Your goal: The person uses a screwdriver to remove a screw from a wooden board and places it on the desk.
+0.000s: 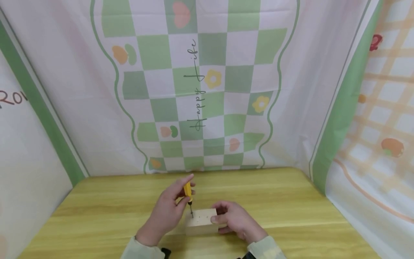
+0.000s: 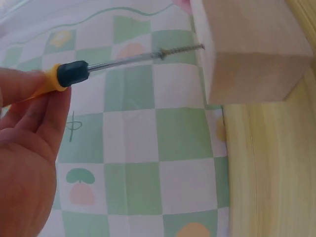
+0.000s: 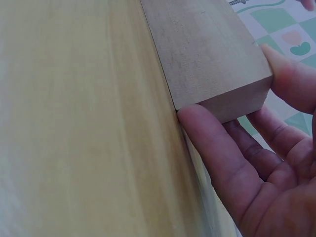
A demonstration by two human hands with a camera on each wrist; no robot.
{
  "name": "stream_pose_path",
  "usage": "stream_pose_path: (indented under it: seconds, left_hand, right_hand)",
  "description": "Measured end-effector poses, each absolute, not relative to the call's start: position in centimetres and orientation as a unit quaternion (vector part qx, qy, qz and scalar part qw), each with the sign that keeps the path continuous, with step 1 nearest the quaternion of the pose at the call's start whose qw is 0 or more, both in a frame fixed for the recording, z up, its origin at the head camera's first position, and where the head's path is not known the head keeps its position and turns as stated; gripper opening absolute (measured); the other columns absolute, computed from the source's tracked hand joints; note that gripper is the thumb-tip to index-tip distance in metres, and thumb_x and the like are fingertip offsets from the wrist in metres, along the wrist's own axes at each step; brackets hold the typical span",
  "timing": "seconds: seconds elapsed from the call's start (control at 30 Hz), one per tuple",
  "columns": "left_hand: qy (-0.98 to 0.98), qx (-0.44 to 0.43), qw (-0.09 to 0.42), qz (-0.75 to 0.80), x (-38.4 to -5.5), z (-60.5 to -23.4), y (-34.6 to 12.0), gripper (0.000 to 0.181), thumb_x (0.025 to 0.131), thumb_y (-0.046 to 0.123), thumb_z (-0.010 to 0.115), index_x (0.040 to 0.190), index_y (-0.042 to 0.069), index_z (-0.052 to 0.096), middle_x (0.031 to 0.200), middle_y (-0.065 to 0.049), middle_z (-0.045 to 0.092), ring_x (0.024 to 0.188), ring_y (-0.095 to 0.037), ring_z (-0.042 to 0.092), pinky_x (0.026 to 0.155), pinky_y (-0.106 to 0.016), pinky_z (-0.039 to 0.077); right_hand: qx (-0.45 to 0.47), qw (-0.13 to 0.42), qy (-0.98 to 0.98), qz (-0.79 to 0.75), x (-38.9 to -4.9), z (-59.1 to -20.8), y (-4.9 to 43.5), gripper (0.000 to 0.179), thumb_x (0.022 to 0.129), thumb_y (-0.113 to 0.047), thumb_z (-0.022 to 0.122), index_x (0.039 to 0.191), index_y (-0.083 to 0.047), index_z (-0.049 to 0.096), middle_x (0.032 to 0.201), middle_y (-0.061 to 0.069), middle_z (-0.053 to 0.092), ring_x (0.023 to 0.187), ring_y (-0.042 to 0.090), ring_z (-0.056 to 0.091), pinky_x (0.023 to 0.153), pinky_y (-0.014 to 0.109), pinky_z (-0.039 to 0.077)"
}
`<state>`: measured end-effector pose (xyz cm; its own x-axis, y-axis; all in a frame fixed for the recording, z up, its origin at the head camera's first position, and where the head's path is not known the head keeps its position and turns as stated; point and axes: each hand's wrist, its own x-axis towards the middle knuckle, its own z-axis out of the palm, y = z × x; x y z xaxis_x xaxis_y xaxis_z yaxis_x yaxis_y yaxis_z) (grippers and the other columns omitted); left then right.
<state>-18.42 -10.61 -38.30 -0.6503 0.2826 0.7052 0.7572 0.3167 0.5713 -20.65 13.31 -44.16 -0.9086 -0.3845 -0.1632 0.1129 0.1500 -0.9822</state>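
My left hand (image 1: 168, 207) grips a screwdriver (image 1: 187, 189) by its yellow handle, the shaft pointing down. In the left wrist view the black collar and metal shaft of the screwdriver (image 2: 74, 74) show, its tip at the head of a screw (image 2: 180, 50). That screw stands partway in a pale wooden block (image 2: 256, 74), most of its thread outside the wood. A few small holes mark the top of the block (image 1: 203, 212) beside it. With thumb and fingers my right hand (image 1: 237, 221) holds the block's right end, gripping it around the corner in the right wrist view.
The block rests on a wood-grain table (image 1: 278, 201). Behind the table hangs a cloth (image 1: 213, 50) with green and white checks, and a patterned curtain (image 1: 385, 118) hangs at the right side. A white panel (image 1: 29, 144) with a green border stands at left.
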Motion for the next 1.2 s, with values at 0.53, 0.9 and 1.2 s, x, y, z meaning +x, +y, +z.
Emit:
stream_pose_path:
  seconds: [0.53,0.9,1.2]
  left_hand:
    - [-0.766,-0.318,0.220,-0.514,-18.61,-38.26,-10.86,0.081,0.081,-0.024,0.065,0.148,0.018,0.049,0.117,-0.005,0.063,0.097,-0.023,0.068,0.083,-0.033,0.058]
    - [-0.786,-0.299,0.248,-0.481,-18.67,-38.40,-10.99,0.079,0.080,-0.013,0.076,0.148,0.017,0.050,0.107,-0.001,0.063,0.092,-0.015,0.065,0.080,-0.029,0.058]
    - [-0.806,-0.287,0.290,-0.429,-18.45,-38.09,-11.03,0.076,0.075,-0.005,0.082,0.144,0.011,0.054,0.089,0.006,0.057,0.079,-0.009,0.059,0.069,-0.025,0.056]
  right_hand:
    - [-0.095,0.190,0.732,-0.647,-20.88,-44.45,13.29,0.039,0.086,-0.006,0.077,0.122,0.001,0.062,0.108,0.013,0.062,0.091,0.027,0.063,0.070,0.048,0.059]
    - [-0.095,0.193,0.729,-0.650,-20.82,-44.49,13.26,0.040,0.086,-0.005,0.077,0.122,0.002,0.061,0.107,0.014,0.062,0.090,0.028,0.064,0.069,0.047,0.060]
    - [-0.099,0.192,0.730,-0.648,-20.73,-44.51,13.36,0.041,0.087,-0.006,0.077,0.123,0.002,0.061,0.109,0.013,0.062,0.090,0.028,0.064,0.069,0.048,0.060]
